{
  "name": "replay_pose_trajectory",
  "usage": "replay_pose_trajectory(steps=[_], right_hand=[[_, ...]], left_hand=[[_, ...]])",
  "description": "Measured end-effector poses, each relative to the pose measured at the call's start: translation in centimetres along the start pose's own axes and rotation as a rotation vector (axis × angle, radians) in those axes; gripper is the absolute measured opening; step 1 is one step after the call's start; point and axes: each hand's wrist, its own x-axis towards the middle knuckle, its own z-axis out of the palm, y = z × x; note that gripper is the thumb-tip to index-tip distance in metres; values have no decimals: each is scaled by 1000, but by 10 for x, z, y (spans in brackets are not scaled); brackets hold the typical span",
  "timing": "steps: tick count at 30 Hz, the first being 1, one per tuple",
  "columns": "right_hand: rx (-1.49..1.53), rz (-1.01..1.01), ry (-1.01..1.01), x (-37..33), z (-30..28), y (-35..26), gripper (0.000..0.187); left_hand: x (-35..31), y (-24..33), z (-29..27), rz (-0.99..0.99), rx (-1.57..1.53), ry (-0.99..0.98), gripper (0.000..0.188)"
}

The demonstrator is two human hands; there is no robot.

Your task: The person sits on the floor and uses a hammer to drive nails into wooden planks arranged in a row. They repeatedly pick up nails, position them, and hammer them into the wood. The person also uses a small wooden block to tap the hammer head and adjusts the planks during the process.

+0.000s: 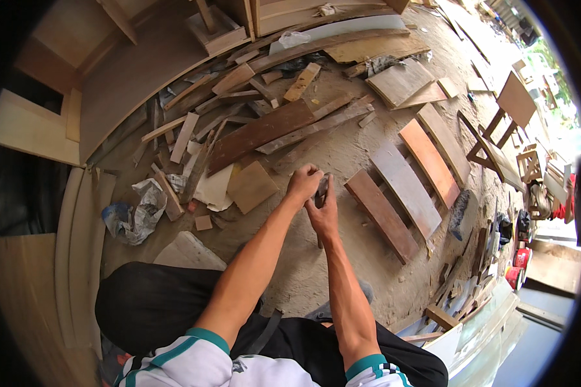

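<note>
Both my hands are together in the middle of the view, above the sandy ground. My left hand [303, 185] is closed, its fingertips pinched near the top of a dark tool; anything small in the pinch is hidden. My right hand [325, 209] is wrapped round that dark tool [322, 187], with a thin handle-like part showing below the fist. Its exact kind is not clear. To the right of my hands lie a dark brown board [382, 216], a grey board [405, 187], an orange-brown board [430, 161] and a beige board [444, 143], side by side with gaps.
Scrap wood lies heaped ahead and left, including a long reddish-brown plank [261, 135] and a square wood piece [252, 187]. Crumpled grey plastic [147, 209] sits at left. A wooden cabinet [145, 71] stands far left. Several offcuts and a red can [515, 277] are at right.
</note>
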Motion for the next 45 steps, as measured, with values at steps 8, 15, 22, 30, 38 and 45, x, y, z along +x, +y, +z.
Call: replay_pose_trajectory(steps=[8,15,22,30,38,45], right_hand=[[141,-284,108,29,3,-31,102],[-50,-402,83,37,-1,-24,101],[-125,-322,13,23,-20,-9,81],[-213,92,27,-4,-17,43,27],[-246,207,-63,-8,-5,43,29],[-341,158,-54,5,11,48,35]], left_hand=[[-25,91,2,325,166,73,26],[-22,91,-1,379,233,75,29],[-5,79,-15,438,214,58,32],[6,87,-36,301,159,-134,27],[3,82,-39,220,-92,-152,26],[-10,82,-32,127,-250,46,27]])
